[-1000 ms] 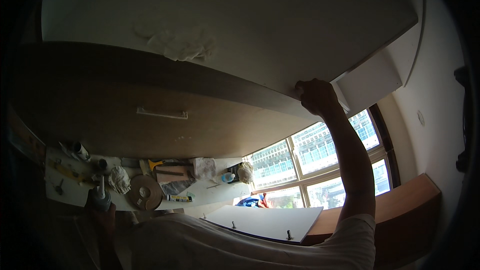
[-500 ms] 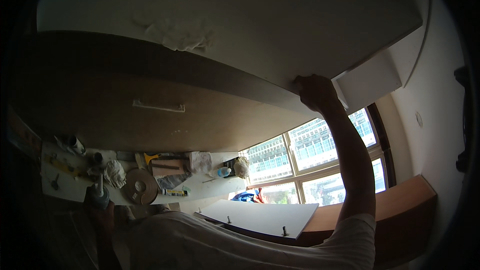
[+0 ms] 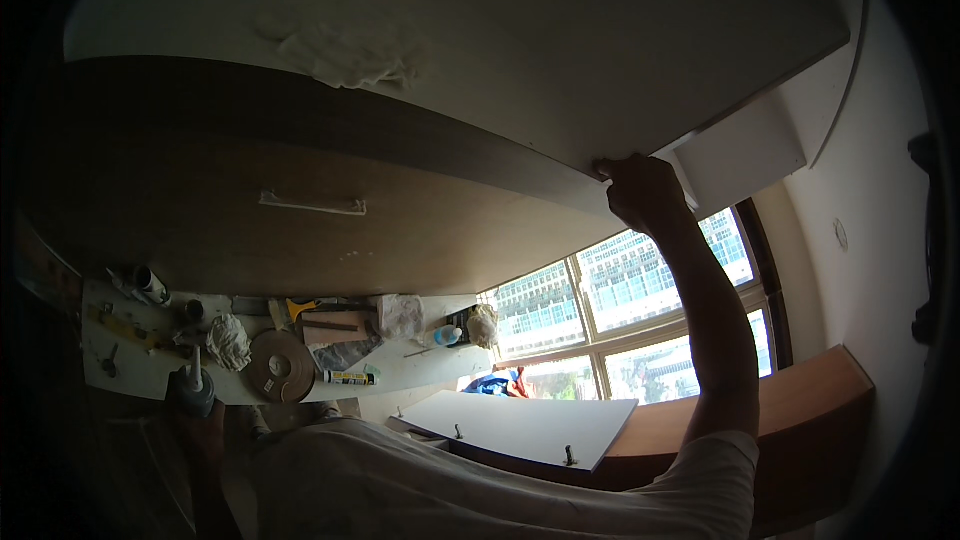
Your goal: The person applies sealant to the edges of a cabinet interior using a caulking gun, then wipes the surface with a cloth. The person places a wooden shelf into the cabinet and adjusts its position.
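The right hand's [image 3: 645, 192] fingers are curled on the edge of a pale panel [image 3: 640, 70] at the view's top, probably stiff, heavy and best held by its edges, while the left hand's [image 3: 205, 425] wrap a nozzled bottle [image 3: 192, 390] near the tabletop [image 3: 405, 367], likely light, best gripped round its body.

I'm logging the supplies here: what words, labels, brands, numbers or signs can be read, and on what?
None can be read with certainty.
Tube: dark printed marks, too small to read.
Roll: a small pale mark, too blurred to read.
Panel at the right hand: no print visible.
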`<action>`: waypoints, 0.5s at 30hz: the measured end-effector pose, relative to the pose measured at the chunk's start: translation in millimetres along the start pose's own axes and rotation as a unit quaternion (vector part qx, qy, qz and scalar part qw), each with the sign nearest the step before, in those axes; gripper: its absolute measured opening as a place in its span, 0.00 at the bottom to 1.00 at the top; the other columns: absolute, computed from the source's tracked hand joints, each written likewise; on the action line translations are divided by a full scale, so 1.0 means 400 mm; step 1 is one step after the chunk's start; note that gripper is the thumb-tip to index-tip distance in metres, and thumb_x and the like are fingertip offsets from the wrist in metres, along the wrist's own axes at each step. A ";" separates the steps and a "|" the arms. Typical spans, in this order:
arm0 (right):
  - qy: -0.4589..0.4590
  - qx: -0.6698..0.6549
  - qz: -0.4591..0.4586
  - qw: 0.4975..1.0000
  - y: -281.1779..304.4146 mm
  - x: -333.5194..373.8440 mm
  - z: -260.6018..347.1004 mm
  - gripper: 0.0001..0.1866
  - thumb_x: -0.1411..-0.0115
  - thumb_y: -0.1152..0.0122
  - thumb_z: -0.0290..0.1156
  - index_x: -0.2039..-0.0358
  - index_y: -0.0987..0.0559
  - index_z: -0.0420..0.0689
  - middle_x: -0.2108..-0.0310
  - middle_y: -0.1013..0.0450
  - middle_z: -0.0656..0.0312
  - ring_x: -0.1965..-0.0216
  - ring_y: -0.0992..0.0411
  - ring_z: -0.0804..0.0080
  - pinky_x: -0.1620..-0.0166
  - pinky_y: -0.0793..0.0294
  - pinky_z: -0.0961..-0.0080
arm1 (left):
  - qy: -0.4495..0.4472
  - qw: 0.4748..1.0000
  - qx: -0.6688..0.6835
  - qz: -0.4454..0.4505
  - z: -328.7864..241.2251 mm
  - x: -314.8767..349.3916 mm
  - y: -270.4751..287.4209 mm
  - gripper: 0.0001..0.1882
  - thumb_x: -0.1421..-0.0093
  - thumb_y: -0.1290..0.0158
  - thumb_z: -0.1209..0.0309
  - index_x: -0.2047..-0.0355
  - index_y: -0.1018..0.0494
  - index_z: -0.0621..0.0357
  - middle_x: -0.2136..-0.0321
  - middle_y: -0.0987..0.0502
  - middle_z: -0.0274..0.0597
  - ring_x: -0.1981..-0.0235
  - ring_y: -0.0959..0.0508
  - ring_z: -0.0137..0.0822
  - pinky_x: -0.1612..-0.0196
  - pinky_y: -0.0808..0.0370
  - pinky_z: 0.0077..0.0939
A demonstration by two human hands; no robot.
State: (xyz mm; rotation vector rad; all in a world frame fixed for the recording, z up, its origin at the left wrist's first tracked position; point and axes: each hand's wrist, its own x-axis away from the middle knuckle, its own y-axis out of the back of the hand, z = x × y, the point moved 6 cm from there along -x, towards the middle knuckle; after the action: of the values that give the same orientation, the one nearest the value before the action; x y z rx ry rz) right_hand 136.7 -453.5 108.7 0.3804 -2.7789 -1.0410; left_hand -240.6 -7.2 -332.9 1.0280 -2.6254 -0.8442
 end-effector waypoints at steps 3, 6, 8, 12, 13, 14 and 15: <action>0.021 0.005 -0.040 0.999 0.016 0.044 0.012 0.19 0.38 0.45 0.29 0.48 0.17 0.56 0.63 0.17 0.54 0.60 0.17 0.60 0.55 0.18 0.60 | -0.023 0.999 0.001 -0.045 -0.005 0.002 0.007 0.34 0.51 0.38 0.79 0.41 0.28 0.63 0.48 0.23 0.53 0.45 0.22 0.48 0.40 0.28 0.43; 0.017 0.027 0.017 0.999 0.017 0.057 0.002 0.19 0.37 0.44 0.30 0.46 0.18 0.57 0.62 0.17 0.55 0.60 0.16 0.63 0.55 0.17 0.61 | -0.020 0.998 0.006 -0.053 0.000 0.004 0.007 0.34 0.51 0.37 0.78 0.40 0.29 0.63 0.47 0.23 0.53 0.44 0.23 0.49 0.40 0.29 0.42; 0.010 0.012 0.051 0.999 0.023 0.042 -0.012 0.23 0.37 0.45 0.29 0.41 0.20 0.58 0.57 0.17 0.54 0.56 0.17 0.62 0.50 0.19 0.61 | -0.003 1.000 0.002 -0.031 0.010 0.003 0.002 0.35 0.50 0.37 0.78 0.39 0.30 0.63 0.45 0.25 0.54 0.43 0.24 0.50 0.39 0.30 0.43; -0.016 -0.042 0.010 0.999 0.050 -0.025 -0.020 0.28 0.38 0.47 0.26 0.38 0.22 0.58 0.48 0.19 0.54 0.48 0.20 0.60 0.40 0.22 0.60 | 0.003 1.000 -0.006 -0.009 0.026 0.009 0.004 0.38 0.49 0.37 0.77 0.36 0.33 0.62 0.41 0.27 0.55 0.40 0.26 0.50 0.37 0.31 0.44; -0.032 -0.047 0.000 0.998 0.051 -0.035 -0.019 0.27 0.39 0.46 0.26 0.39 0.20 0.58 0.47 0.19 0.55 0.47 0.20 0.59 0.40 0.22 0.60 | -0.002 1.000 -0.019 -0.025 0.028 0.015 0.009 0.38 0.49 0.37 0.77 0.36 0.33 0.62 0.41 0.27 0.55 0.39 0.26 0.50 0.36 0.31 0.44; -0.029 -0.043 0.012 0.999 0.047 -0.043 -0.013 0.26 0.39 0.46 0.26 0.40 0.20 0.57 0.47 0.19 0.55 0.47 0.20 0.59 0.40 0.22 0.60 | -0.002 0.999 -0.033 -0.031 0.031 0.019 0.013 0.38 0.49 0.37 0.77 0.36 0.33 0.62 0.41 0.27 0.55 0.39 0.27 0.50 0.36 0.31 0.44; -0.026 -0.039 0.030 0.998 0.040 -0.047 -0.006 0.26 0.39 0.46 0.26 0.41 0.19 0.57 0.47 0.19 0.55 0.47 0.20 0.59 0.40 0.22 0.59 | -0.014 0.998 -0.037 -0.041 0.031 0.023 0.017 0.38 0.49 0.37 0.78 0.36 0.33 0.62 0.41 0.27 0.54 0.38 0.27 0.50 0.36 0.31 0.43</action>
State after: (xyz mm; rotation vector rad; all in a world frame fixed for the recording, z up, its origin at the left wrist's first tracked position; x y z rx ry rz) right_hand 152.2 -438.0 120.0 0.2629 -2.7667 -1.1562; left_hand -256.1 -3.9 -339.4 1.1194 -2.5695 -0.9733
